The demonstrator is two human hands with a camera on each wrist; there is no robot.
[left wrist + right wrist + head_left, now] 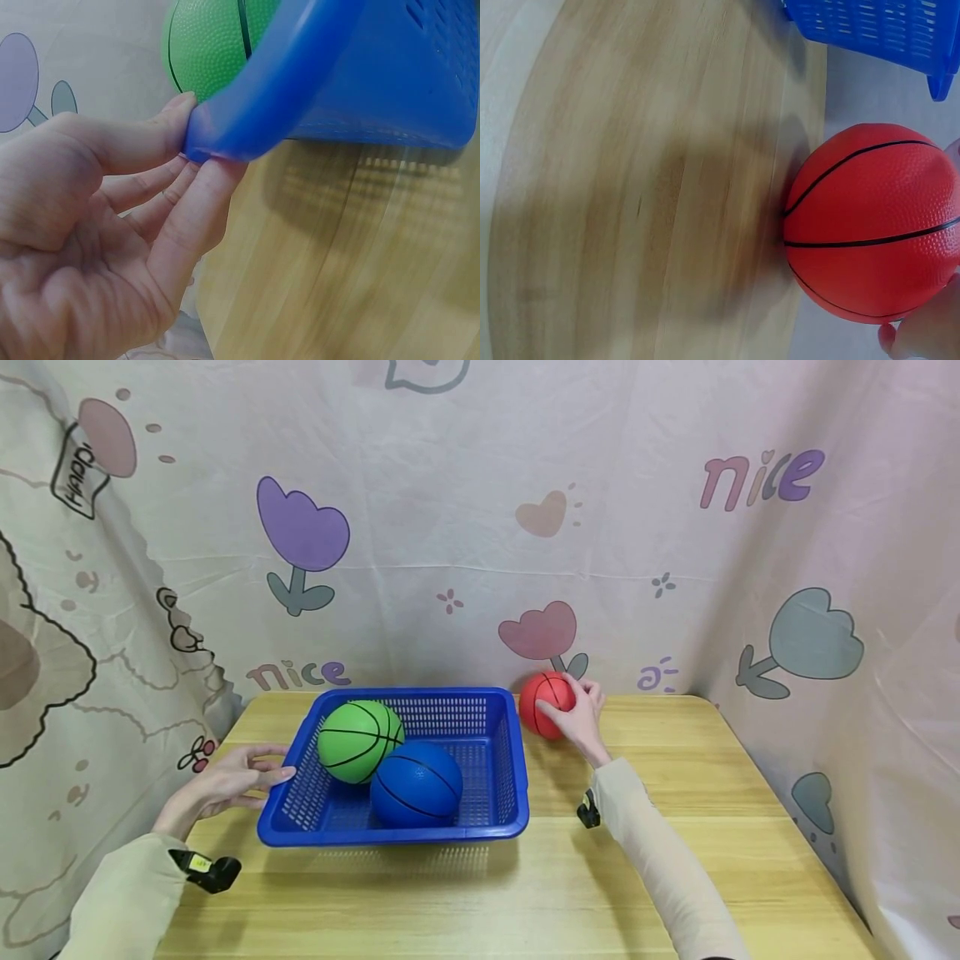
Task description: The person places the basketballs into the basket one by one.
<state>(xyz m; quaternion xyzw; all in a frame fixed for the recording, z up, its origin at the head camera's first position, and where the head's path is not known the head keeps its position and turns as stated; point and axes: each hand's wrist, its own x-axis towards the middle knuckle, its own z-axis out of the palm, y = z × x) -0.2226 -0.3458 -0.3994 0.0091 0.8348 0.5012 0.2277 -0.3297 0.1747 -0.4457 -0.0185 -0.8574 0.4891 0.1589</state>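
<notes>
pale sleeves (667,868) nearest; left hand (236,777) pinching the rim of the blue basket (390,838), green ball (360,742) and blue ball (417,785) inside; right hand (581,718) spread around and grasping the red ball (870,217), just beside the basket.

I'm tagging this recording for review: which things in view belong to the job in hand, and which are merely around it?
In the job, it seems:
blue basket, rim pinched by the left hand
red ball, gripped by the right hand
green ball and blue ball, inside the basket

Merely around it:
wooden table
patterned cloth
left wrist camera
right wrist camera
</notes>
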